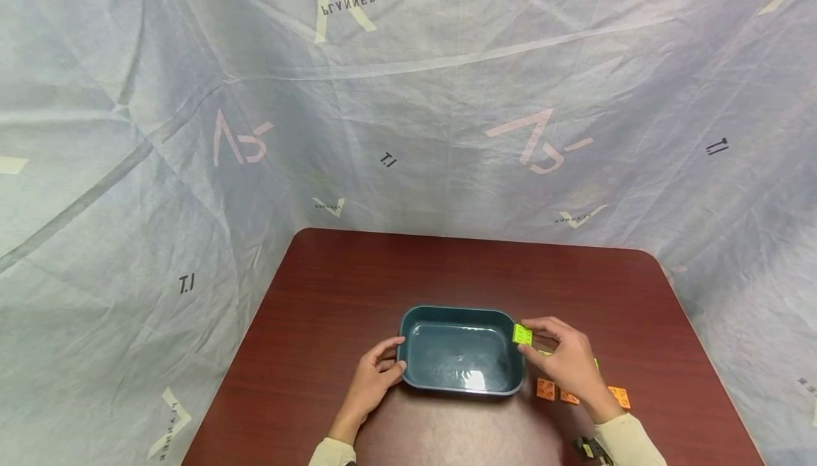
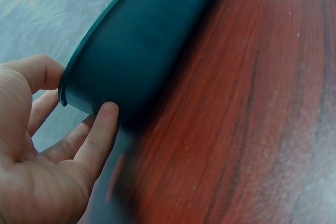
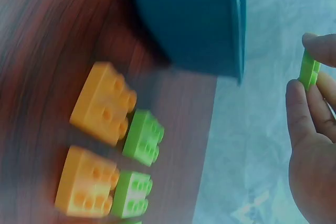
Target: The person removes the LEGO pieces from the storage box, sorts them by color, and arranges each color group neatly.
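Observation:
A dark teal rectangular tub (image 1: 459,389) stands on the table. My left hand (image 1: 373,379) holds it at its left end; in the left wrist view the thumb is at the rim and a fingertip (image 2: 109,109) presses on the outer wall. Between thumb and fingers my right hand (image 1: 571,359) pinches a light green toy building brick (image 1: 522,335), raised by the tub's right rim. Below that hand, orange toy bricks (image 3: 86,182) and green toy bricks (image 3: 142,137) lie studs up on the table, partly hidden by the hand in the head view.
The dark red wood-grain table (image 1: 357,267) has rounded far corners. Grey-white printed sheeting (image 1: 447,111) hangs behind it and along both sides. A bright reflection lies on the near part of the table.

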`<action>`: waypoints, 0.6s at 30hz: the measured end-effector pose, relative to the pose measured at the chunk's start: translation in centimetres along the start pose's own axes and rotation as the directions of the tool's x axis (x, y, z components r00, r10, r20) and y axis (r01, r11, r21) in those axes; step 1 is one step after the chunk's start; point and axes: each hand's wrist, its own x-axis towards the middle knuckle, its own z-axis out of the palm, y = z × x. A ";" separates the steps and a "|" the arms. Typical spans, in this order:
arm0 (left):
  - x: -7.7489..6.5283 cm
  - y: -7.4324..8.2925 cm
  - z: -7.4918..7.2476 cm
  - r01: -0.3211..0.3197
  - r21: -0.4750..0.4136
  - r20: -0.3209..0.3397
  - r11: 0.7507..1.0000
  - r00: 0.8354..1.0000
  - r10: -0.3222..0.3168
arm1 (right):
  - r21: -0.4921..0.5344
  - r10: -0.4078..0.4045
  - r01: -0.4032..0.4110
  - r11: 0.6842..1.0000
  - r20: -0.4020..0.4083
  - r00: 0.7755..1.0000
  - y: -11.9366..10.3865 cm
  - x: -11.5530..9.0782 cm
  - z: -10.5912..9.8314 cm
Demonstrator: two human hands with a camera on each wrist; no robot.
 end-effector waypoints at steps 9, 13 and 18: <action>-0.2 0.0 -0.2 0.028 0.007 0.000 1.000 1.000 -0.028 | -0.117 0.043 -0.044 0.992 -0.013 0.999 2.0 -1.0 -2.3; -0.2 0.1 -0.2 0.030 0.012 0.006 0.999 1.000 -0.031 | -0.158 0.047 -0.050 0.986 -0.022 0.999 2.6 -1.3 -3.0; -0.2 0.1 -0.2 0.017 0.021 0.008 1.000 1.000 -0.017 | -0.199 0.062 -0.064 0.978 -0.017 0.998 3.2 -1.4 -3.7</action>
